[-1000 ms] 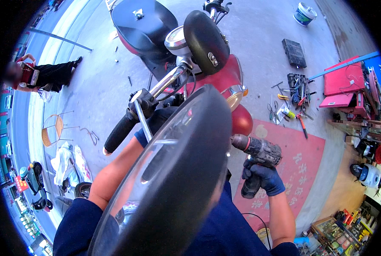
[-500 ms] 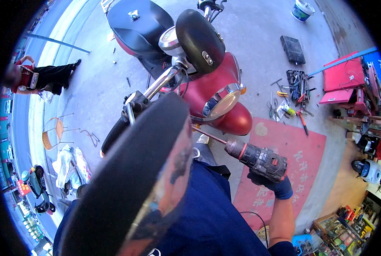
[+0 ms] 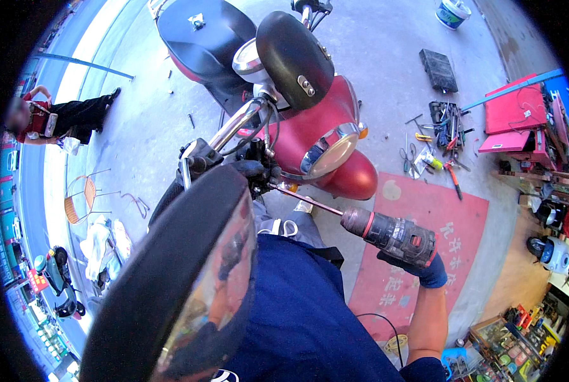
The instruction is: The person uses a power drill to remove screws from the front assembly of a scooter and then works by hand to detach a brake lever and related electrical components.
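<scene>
My gloved right hand [image 3: 424, 268] grips a black and red power drill [image 3: 396, 238] by its handle. A long thin driver bit [image 3: 310, 204] runs from its chuck to the left side of the red scooter [image 3: 297, 137], beside the headlight [image 3: 331, 154]. Near the bit's tip is my dark-gloved left hand [image 3: 248, 168], its fingers bent by the dark parts below the handlebar. What those fingers hold is hard to make out. A black-backed rear-view mirror [image 3: 170, 267] looms in front and hides my left forearm.
Hand tools [image 3: 448, 130] lie on the floor at right, near a black case [image 3: 438, 70] and a red tool cabinet [image 3: 517, 118]. A red mat [image 3: 418, 254] lies under the drill. Far left are a person [image 3: 61, 118] and a wicker chair [image 3: 84, 198].
My left hand has come into view beside the bit's tip. The drill has shifted slightly right and down, and the near mirror sits lower and further left in view.
</scene>
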The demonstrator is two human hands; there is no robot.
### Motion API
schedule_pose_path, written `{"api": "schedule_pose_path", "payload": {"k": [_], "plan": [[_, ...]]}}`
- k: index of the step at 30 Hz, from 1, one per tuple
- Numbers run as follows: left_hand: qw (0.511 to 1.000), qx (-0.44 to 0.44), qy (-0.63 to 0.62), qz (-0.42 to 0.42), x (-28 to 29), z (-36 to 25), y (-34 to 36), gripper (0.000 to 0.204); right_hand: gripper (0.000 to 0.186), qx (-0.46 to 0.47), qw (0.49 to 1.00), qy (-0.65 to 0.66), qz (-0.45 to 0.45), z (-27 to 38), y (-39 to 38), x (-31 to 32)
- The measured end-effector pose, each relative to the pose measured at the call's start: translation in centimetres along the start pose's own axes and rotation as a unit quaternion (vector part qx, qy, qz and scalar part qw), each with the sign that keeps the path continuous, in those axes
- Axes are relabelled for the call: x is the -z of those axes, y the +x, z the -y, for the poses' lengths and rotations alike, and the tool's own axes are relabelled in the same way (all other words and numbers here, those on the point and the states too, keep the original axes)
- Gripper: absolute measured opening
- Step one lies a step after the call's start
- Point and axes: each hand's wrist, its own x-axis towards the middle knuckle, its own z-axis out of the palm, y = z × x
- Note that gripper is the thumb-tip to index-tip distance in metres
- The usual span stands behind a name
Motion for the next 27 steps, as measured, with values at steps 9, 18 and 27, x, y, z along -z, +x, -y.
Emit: {"api": "schedule_pose_path", "payload": {"k": [9,18,27], "plan": [[0.999,-0.009,0.013,-0.034,0.6,-1.2,-0.3,0.036,0.041,0.013,0.999,-0.037,0.019,-1.2,-0.1,-0.2],[0.997,0.045,0.039,-0.047,0.8,0.2,0.9,0.035,0.051,-0.086,0.993,0.078,0.029,-2.3,-0.5,-0.5],[0.999,0.015,0.005,0.050,-0.6,-0.2,0.4,0.035,0.051,-0.083,0.992,0.084,0.035,-2.6,-0.3,-0.3]]}}
